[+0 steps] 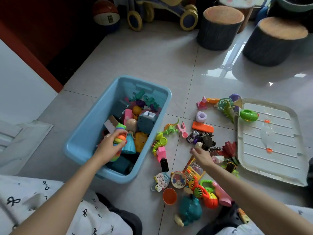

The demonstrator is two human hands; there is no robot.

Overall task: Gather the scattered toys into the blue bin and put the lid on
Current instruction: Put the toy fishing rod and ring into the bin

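The blue bin point(84, 133) stands on the floor at centre left, partly filled with toys. Over it, my left hand point(108, 148) grips a rainbow stacking-ring toy point(120, 135). My right hand point(202, 156) reaches into the scattered toys to the right of the bin, its fingers by a small pale toy point(198, 144) and a black toy car point(207, 139); whether it grips anything is hidden. The clear lid point(271, 141) lies flat on the floor at the right. Green dinosaurs point(170, 128), an orange block point(202, 127) and a teal dinosaur point(189, 210) lie loose.
Two stump-shaped stools point(220, 26) stand at the back right. A toy stroller point(162, 14) and a ball point(105, 13) sit at the back. My knees in patterned cloth frame the bottom corners. A green ring toy point(248, 114) rests on the lid's edge.
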